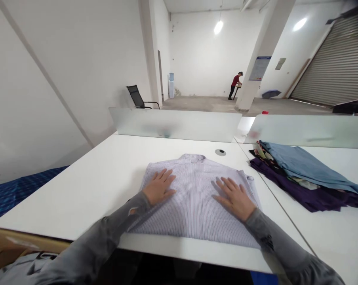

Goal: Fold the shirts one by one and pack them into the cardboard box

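A striped, pale lilac shirt (pixel 193 206) lies spread on the white table in front of me, its sides squared and its collar (pixel 192 158) at the far edge. My left hand (pixel 159 187) rests flat on the shirt's left part, fingers stretched out. On the right part, my right hand (pixel 236 198) lies with its fingers spread, palm down. Neither hand grips the cloth. Part of the shirt is hidden under my hands and sleeves.
Folded clothes, a blue piece (pixel 312 162) over a purple one (pixel 309 198), lie to the right across the table seam. A frosted divider (pixel 179 124) borders the far edge, near a round cable grommet (pixel 220 152). A cardboard box (pixel 6 247) stands lower left. Another person (pixel 235 85) stands far off.
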`<state>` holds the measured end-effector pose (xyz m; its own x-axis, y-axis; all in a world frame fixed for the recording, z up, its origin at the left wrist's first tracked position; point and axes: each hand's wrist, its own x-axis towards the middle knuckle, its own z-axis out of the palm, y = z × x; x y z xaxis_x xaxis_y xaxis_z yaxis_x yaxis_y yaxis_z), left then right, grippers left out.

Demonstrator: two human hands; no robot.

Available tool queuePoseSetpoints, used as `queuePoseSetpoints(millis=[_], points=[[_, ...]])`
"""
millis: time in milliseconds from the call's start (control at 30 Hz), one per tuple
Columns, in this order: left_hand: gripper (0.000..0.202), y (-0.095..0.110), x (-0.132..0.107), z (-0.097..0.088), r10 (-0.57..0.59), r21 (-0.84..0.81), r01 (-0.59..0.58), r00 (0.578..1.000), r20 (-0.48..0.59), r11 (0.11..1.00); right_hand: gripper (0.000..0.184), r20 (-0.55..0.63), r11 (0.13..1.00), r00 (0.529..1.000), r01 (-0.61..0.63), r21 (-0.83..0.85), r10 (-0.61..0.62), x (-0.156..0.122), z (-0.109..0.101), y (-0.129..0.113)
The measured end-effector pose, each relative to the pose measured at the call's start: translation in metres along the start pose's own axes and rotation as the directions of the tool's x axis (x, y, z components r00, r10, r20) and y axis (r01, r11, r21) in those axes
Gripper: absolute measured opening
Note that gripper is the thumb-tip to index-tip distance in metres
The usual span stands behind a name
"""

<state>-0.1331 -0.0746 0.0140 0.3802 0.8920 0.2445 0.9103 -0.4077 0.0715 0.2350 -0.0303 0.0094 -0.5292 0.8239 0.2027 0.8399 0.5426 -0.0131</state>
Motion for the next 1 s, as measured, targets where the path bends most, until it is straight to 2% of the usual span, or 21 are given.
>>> queuePoseSetpoints(millis=[100, 200, 267, 300, 333, 367, 400, 433, 467, 500, 533, 600, 667, 733, 800, 867, 933, 1000], points=[[0.055, -0.009, -0.033, 0.006, -0.049, 0.037, 0.050, 0.998, -0.025, 0.998, 0.057, 0.019, 0.995, 0.995, 0.094, 0.046, -0.094, -0.027, 0.008, -0.015], [0.052, -0.017, -0.044, 0.014, -0.109, 0.048, 0.111, 0.993, -0.047, 0.993, 0.052, -0.038, 0.991, 0.996, 0.080, 0.111, -0.077, -0.032, 0.009, -0.010], [0.051, -0.016, -0.047, 0.011, -0.134, 0.052, 0.137, 0.990, -0.042, 0.989, 0.050, -0.159, 0.982, 0.986, -0.008, 0.187, 0.038, -0.035, 0.000, 0.008], [0.050, -0.012, -0.048, 0.007, -0.149, 0.054, 0.151, 0.988, -0.036, 0.987, 0.051, -0.227, 0.965, 0.959, -0.115, 0.237, 0.170, -0.038, -0.006, 0.020], [0.049, -0.006, -0.049, 0.001, -0.160, 0.052, 0.161, 0.987, -0.034, 0.986, 0.053, -0.257, 0.917, 0.903, -0.262, 0.302, 0.343, -0.043, -0.013, 0.033], [0.048, 0.002, -0.049, -0.005, -0.159, 0.048, 0.161, 0.986, -0.039, 0.986, 0.056, -0.231, 0.825, 0.823, -0.413, 0.385, 0.520, -0.048, -0.019, 0.044], [0.047, 0.014, -0.049, -0.011, -0.146, 0.040, 0.148, 0.988, -0.052, 0.988, 0.060, -0.152, 0.695, 0.728, -0.539, 0.475, 0.669, -0.054, -0.024, 0.054], [0.046, 0.027, -0.046, -0.015, -0.123, 0.030, 0.125, 0.990, -0.070, 0.992, 0.063, -0.027, 0.545, 0.644, -0.624, 0.559, 0.765, -0.059, -0.029, 0.062], [0.045, 0.042, -0.042, -0.017, -0.089, 0.018, 0.091, 0.992, -0.089, 0.996, 0.067, 0.120, 0.398, 0.587, -0.671, 0.625, 0.801, -0.063, -0.032, 0.066], [0.045, 0.058, -0.037, -0.017, -0.060, 0.005, 0.061, 0.992, -0.107, 0.998, 0.068, 0.265, 0.273, 0.572, -0.684, 0.676, 0.776, -0.066, -0.035, 0.066], [0.046, 0.074, -0.029, -0.014, -0.033, -0.013, 0.032, 0.992, -0.120, 0.999, 0.066, 0.379, 0.175, 0.587, -0.675, 0.717, 0.716, -0.067, -0.038, 0.063], [0.052, 0.101, -0.014, -0.002, -0.003, -0.056, -0.004, 0.994, -0.110, 0.998, 0.056, 0.508, 0.044, 0.637, -0.647, 0.761, 0.579, -0.065, -0.044, 0.050], [0.056, 0.119, -0.003, 0.010, 0.013, -0.098, -0.019, 0.998, -0.064, 0.995, 0.046, 0.543, -0.019, 0.680, -0.615, 0.788, 0.493, -0.059, -0.054, 0.034], [0.056, 0.129, -0.001, 0.017, 0.023, -0.121, -0.026, 0.999, -0.029, 0.992, 0.047, 0.515, -0.025, 0.705, -0.578, 0.816, 0.488, -0.049, -0.070, 0.021], [0.054, 0.134, -0.008, 0.017, 0.039, -0.124, -0.043, 0.999, -0.036, 0.991, 0.052, 0.450, 0.039, 0.759, -0.527, 0.849, 0.470, -0.036, -0.091, 0.006], [0.050, 0.140, -0.022, 0.012, 0.066, -0.127, -0.076, 0.995, -0.078, 0.989, 0.053, 0.356, 0.154, 0.845, -0.445, 0.882, 0.400, -0.017, -0.112, -0.015], [0.045, 0.146, -0.041, 0.007, 0.090, -0.161, -0.108, 0.989, -0.115, 0.981, 0.050, 0.258, 0.268, 0.924, -0.335, 0.903, 0.282, 0.008, -0.127, -0.044], [0.046, 0.150, -0.059, 0.003, 0.103, -0.221, -0.130, 0.986, -0.128, 0.967, 0.046, 0.150, 0.355, 0.975, -0.200, 0.913, 0.165, 0.039, -0.130, -0.082]])
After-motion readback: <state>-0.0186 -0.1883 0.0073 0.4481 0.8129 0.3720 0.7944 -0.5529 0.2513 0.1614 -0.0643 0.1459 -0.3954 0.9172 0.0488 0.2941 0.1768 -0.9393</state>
